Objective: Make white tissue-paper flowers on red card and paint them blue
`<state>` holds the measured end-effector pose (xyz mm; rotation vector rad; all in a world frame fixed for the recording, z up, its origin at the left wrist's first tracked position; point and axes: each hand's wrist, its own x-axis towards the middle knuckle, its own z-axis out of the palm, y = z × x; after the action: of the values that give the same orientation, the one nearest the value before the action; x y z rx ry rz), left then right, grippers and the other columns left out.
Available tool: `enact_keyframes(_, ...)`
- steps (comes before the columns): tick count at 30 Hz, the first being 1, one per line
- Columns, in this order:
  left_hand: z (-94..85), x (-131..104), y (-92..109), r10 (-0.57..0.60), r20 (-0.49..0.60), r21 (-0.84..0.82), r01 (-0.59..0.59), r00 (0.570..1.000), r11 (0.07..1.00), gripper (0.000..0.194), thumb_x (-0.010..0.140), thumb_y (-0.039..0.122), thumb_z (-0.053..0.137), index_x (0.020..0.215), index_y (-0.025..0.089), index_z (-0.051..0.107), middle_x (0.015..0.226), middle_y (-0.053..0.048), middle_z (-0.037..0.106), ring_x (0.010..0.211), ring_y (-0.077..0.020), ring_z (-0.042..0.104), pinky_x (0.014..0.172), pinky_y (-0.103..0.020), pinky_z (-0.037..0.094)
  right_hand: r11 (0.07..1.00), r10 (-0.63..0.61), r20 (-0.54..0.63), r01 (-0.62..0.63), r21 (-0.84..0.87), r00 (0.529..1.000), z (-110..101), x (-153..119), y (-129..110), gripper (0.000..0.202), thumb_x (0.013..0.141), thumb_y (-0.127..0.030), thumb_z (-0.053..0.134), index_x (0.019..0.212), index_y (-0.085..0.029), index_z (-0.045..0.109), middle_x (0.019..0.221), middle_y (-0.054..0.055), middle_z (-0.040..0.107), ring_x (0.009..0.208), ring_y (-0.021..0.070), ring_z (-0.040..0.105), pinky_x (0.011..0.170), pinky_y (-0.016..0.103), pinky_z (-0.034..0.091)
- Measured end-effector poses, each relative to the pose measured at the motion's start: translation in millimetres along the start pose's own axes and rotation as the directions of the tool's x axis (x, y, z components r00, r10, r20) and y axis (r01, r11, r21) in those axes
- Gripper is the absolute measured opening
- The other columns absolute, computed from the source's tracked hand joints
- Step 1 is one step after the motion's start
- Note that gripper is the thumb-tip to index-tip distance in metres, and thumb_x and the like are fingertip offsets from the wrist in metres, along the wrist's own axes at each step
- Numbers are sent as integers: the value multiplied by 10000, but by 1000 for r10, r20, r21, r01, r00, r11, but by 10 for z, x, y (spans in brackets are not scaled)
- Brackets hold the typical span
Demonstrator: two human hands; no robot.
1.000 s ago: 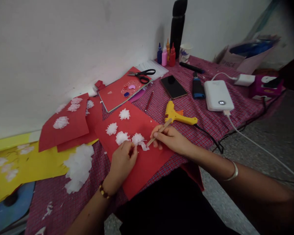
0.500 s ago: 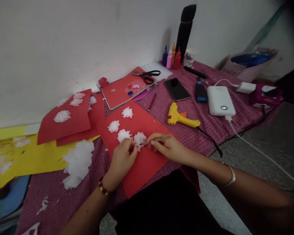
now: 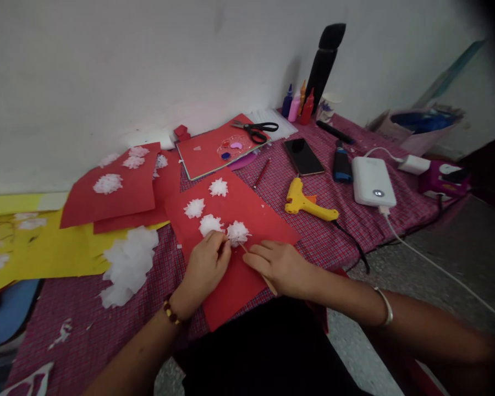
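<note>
A white paper flower [image 3: 238,233] sits on a red sheet [image 3: 231,294] near the front edge of the desk [image 3: 330,247], just beyond the fingers of both hands on the side toward the back edge. The left hand [image 3: 208,264] is the nearer: its thumb and index finger are drawn narrowly together at the flower's lower left rim, though I cannot tell whether they pinch a petal or only rest against it. The right hand [image 3: 282,267] holds a flat wooden stick [image 3: 270,285], fingers closed around its middle, and lies a little apart from the flower, to its lower right. The stick's long axis slants from the flower's lower edge back toward the desk's front edge, so its tip bridges the gap to the petals. Whether that tip slips under the flower or merely touches its rim is too small to make out. The stick's middle is hidden by the right hand, and the left fingers cover the lower edge of the neighbouring flower [image 3: 210,225]. A yellow glue gun [image 3: 309,203] lies to the right, near the desk's front edge, its cord dropping out of sight.
</note>
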<state>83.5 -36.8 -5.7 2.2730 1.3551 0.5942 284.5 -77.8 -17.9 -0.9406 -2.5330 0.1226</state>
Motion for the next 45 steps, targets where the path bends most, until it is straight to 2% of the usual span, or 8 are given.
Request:
enact_keyframes(5, 26, -10, -2, 9, 2, 22, -9, 1000, 1000, 145, 903, 244, 447, 765, 206, 469, 776, -16, 522, 717, -168, 500, 653, -283, 354, 999, -37, -25, 38, 38, 999, 0, -22, 17, 193, 933, -145, 460, 1040, -115, 618, 912, 118, 661, 787, 217, 588, 703, 348, 507)
enact_keyframes(12, 72, -19, -30, -16, -4, 20, 16, 1000, 1000, 95, 826, 178, 493, 736, 200, 474, 757, -5, 511, 705, -162, 486, 639, -276, 340, 838, 302, -221, -149, 524, 927, -111, -54, 58, 211, 966, -161, 409, 1046, -176, 604, 905, 69, 677, 840, 161, 636, 750, 292, 518)
enact_keyframes(20, 11, 5, -46, -83, -12, -183, 79, 997, 980, 182, 884, 297, 491, 747, 187, 534, 718, 3, 544, 667, -143, 515, 622, -267, 383, 695, 482, -241, -199, 691, 843, -54, -129, 75, 225, 990, -221, 381, 991, -201, 605, 806, 33, 640, 714, 138, 621, 655, 267, 495)
enact_keyframes(25, -437, -133, -130, -235, -115, -367, 179, 965, 913, 364, 980, 387, 297, 841, 173, 556, 705, -3, 588, 575, -120, 553, 515, -233, 435, 674, 454, -185, -200, 711, 871, -78, -106, 53, 231, 987, -228, 392, 931, -191, 613, 785, 27, 637, 688, 131, 615, 628, 249, 481)
enact_keyframes(30, -1156, -546, -339, -354, -407, -320, 231, 842, 919, 223, 909, 349, 524, 785, 175, 586, 663, 27, 568, 590, -92, 529, 567, -196, 436, 697, 486, -248, -200, 689, 838, -285, 127, 84, 218, 949, -240, 479, 779, -196, 608, 669, 2, 591, 589, 115, 557, 544, 227, 422)
enact_keyframes(33, -1404, -821, -537, -380, -505, -245, 294, 775, 924, 165, 880, 316, 562, 801, 171, 572, 641, 38, 555, 555, -86, 516, 522, -183, 423, 638, 515, -234, -187, 747, 825, -344, 364, 223, 307, 943, -299, 498, 673, -191, 596, 624, 16, 582, 591, 120, 562, 592, 250, 433)
enact_keyframes(39, -1288, -1136, -839, -299, -416, -13, 322, 859, 946, 94, 824, 249, 585, 795, 169, 625, 741, -31, 636, 687, -169, 598, 633, -285, 493, 164, 641, 12, -152, 975, 767, -124, 615, 409, 216, 879, -379, 592, 778, -189, 606, 587, -3, 585, 510, 116, 553, 542, 260, 437)
enact_keyframes(45, -1045, -1072, -873, -161, -312, 145, 215, 936, 966, 340, 817, 111, 543, 1093, 253, 683, 1269, -86, 593, 1220, -289, 470, 1064, -515, 318, 20, 691, 105, -163, 986, 715, -17, 539, 487, 182, 874, -343, 605, 795, -179, 601, 572, -13, 592, 486, 102, 534, 516, 227, 431)
